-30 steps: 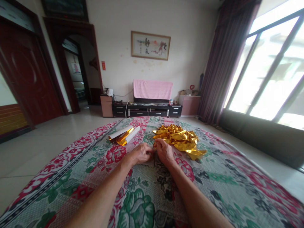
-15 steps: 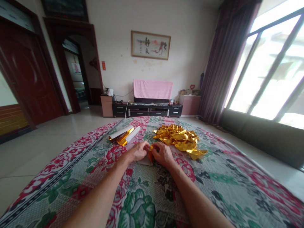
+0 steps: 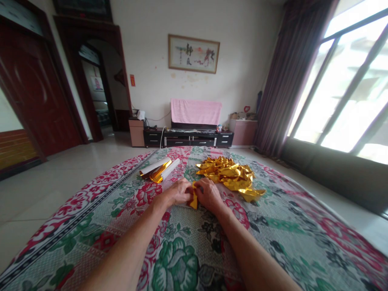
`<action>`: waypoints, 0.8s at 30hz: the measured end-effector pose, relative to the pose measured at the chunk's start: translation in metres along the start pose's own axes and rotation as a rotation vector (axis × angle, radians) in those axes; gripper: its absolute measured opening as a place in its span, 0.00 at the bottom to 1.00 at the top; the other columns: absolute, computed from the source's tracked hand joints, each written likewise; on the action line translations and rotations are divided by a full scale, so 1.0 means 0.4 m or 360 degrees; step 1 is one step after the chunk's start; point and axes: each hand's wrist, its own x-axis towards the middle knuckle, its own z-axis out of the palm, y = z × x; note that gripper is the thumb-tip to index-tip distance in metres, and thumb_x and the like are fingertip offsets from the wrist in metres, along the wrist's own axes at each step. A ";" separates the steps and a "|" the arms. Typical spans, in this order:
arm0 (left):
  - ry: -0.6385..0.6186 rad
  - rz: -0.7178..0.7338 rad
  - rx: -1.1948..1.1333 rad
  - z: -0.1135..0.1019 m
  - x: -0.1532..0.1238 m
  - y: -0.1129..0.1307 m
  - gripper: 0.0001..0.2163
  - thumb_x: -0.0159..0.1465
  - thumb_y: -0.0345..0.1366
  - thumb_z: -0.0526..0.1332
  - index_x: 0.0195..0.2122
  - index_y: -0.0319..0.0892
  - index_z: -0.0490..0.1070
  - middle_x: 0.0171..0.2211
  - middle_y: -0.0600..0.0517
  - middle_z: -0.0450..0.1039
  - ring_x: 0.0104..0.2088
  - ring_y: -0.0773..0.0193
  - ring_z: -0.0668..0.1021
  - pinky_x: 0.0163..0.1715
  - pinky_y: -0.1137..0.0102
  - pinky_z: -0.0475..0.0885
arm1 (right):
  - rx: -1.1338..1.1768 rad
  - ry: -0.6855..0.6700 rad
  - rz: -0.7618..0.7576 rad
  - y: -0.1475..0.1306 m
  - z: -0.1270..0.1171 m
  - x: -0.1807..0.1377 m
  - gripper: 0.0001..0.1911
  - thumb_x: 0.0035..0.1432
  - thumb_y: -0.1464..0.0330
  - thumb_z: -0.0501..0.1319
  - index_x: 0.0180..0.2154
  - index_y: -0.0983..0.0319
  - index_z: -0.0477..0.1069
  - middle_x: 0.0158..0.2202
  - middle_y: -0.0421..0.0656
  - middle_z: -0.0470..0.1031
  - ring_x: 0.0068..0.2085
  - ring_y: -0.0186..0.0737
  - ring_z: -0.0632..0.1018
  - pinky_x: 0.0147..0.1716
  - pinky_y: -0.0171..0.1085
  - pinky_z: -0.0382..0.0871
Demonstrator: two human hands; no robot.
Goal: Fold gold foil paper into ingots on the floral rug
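At the far left, a dark red door (image 3: 30, 101) is standing beside an open doorway (image 3: 97, 97). A floral cloth (image 3: 182, 250) in red, green and grey is covering the wide surface in front of the person.

Left of centre on the cloth, a few rolled sheets (image 3: 160, 169), white outside and gold inside, are lying side by side, just beyond the hands. The left hand (image 3: 178, 193) is resting on the cloth with its fingers curled in, pinching the left edge of a small gold foil piece (image 3: 193, 199). That piece is standing on edge between the two hands, close to the middle of the cloth. The right hand (image 3: 209, 195) is gripping its other edge, fingers bent tightly around it, with the fingertips of both hands almost meeting.

Just beyond and to the right, a loose pile of folded gold foil (image 3: 230, 174) is lying on the cloth, near the right hand but not touching it.

Against the back wall, a low black cabinet (image 3: 188, 138) is carrying something draped in a pink towel (image 3: 196, 112), under a framed picture (image 3: 194, 53). At the right, a dark curtain (image 3: 287, 81) is hanging beside a bright window (image 3: 348, 89).
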 end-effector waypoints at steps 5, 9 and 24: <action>-0.0040 -0.0044 0.0022 -0.004 -0.002 0.012 0.06 0.53 0.35 0.57 0.30 0.40 0.70 0.33 0.51 0.64 0.33 0.67 0.69 0.35 0.74 0.66 | -0.0113 -0.0108 0.0025 0.000 -0.009 -0.004 0.09 0.54 0.71 0.53 0.31 0.60 0.72 0.35 0.43 0.72 0.38 0.36 0.71 0.41 0.32 0.59; -0.0094 -0.0060 -0.0016 -0.010 -0.007 0.018 0.07 0.52 0.37 0.59 0.31 0.41 0.69 0.35 0.51 0.62 0.32 0.68 0.68 0.33 0.74 0.66 | -0.0107 -0.0153 0.0076 0.001 -0.013 -0.007 0.09 0.55 0.70 0.53 0.33 0.59 0.72 0.39 0.43 0.72 0.41 0.36 0.70 0.42 0.32 0.59; -0.0149 -0.0199 -0.0035 -0.024 -0.018 0.048 0.18 0.43 0.43 0.66 0.34 0.42 0.70 0.37 0.51 0.62 0.33 0.67 0.68 0.34 0.72 0.66 | -0.0130 -0.0320 0.0149 0.003 -0.025 -0.018 0.11 0.57 0.64 0.53 0.41 0.57 0.68 0.47 0.43 0.68 0.48 0.39 0.67 0.45 0.38 0.57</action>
